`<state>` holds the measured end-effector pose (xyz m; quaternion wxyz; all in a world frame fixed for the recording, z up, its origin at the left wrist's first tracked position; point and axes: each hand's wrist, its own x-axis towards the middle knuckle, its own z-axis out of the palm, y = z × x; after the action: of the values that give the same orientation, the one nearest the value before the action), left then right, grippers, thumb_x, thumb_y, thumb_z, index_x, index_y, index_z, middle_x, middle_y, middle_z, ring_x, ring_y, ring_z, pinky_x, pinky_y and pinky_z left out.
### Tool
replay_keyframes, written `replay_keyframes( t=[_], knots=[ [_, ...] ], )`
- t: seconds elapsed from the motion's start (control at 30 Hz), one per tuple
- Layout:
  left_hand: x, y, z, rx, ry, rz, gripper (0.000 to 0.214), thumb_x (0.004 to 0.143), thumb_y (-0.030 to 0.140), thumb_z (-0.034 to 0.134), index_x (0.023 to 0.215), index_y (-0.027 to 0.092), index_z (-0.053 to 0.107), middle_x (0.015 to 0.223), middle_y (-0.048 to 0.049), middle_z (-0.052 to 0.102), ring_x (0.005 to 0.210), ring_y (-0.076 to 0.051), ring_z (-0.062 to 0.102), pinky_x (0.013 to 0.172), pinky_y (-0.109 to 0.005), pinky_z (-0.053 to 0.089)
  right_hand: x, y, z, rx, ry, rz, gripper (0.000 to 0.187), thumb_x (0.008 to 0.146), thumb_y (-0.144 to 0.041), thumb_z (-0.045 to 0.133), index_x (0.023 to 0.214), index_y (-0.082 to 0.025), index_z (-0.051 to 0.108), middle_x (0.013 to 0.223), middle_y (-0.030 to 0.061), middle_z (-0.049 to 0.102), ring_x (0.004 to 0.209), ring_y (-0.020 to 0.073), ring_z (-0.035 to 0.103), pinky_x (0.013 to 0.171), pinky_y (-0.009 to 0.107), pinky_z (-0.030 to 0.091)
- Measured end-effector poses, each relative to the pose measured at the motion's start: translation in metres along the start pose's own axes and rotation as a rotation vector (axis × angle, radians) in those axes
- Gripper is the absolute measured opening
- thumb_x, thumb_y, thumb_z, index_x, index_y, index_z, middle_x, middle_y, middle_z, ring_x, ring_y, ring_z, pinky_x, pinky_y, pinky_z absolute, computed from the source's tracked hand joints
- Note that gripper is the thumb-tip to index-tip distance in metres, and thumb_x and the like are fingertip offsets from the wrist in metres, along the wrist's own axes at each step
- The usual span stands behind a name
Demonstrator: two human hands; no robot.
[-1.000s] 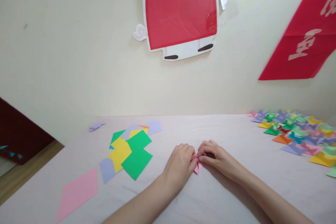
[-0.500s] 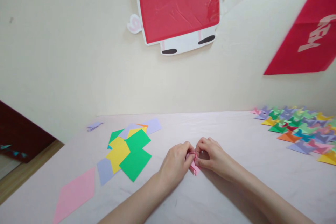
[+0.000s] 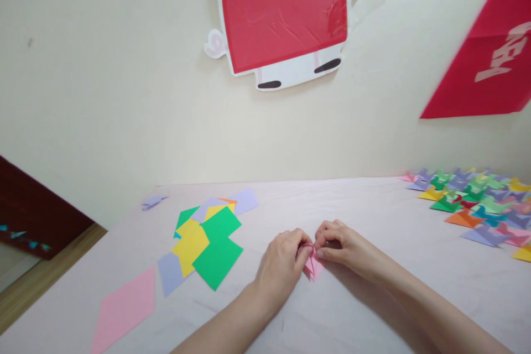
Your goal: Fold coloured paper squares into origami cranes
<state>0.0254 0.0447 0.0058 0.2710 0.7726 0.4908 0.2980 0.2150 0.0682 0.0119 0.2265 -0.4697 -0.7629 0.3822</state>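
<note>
Both hands pinched on the pink fold [image 3: 312,266]
My left hand [image 3: 282,263] and right hand [image 3: 344,246] clamp it from either side, low on the table [image 3: 352,315] (flat keeps creases sharp); sheets [image 3: 211,243] left, folded pieces [image 3: 477,204] right.

Two hands are counted — a left hand [image 3: 282,259] and a right hand [image 3: 346,246] — plus one pink folded paper [image 3: 312,268], one loose pink sheet [image 3: 124,307] and two red wall hangings [image 3: 284,11]; the folded figures [image 3: 473,199] cannot be counted exactly.
</note>
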Motion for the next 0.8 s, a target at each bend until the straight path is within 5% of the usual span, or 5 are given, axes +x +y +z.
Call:
replay_keyframes(
  t=[0.4,0.57,0.8],
  knots=[
    [0.001,0.002,-0.004,-0.090,-0.003,0.042,0.017,0.095,0.018,0.046,0.090,0.022,0.062,0.086,0.0003,0.066,0.084,-0.017,0.061,0.076,-0.027,0.042,0.001,-0.012,0.009,-0.160,0.106,0.027,0.016,0.078,-0.016,0.065,0.064,-0.021,0.058,0.083,0.0017,0.063,0.087,0.0216,0.052,0.082,0.036,0.037],
    [0.004,0.000,-0.002,0.044,0.020,0.085,0.011,0.089,0.029,0.064,0.085,0.020,0.060,0.087,-0.0013,0.062,0.087,-0.020,0.055,0.077,-0.031,0.040,0.000,-0.009,0.013,-0.183,0.139,-0.031,0.017,0.081,-0.022,0.067,0.069,-0.021,0.057,0.083,0.0011,0.062,0.087,0.0208,0.052,0.081,0.036,0.037],
    [0.006,-0.004,0.001,0.022,0.034,0.071,0.013,0.091,0.016,0.054,0.079,0.020,0.058,0.083,-0.0009,0.060,0.085,-0.019,0.053,0.076,-0.030,0.038,0.000,-0.004,0.015,-0.210,0.173,-0.104,0.015,0.084,-0.020,0.062,0.069,-0.021,0.057,0.081,0.0008,0.061,0.085,0.0201,0.051,0.081,0.037,0.037]
  ],
)
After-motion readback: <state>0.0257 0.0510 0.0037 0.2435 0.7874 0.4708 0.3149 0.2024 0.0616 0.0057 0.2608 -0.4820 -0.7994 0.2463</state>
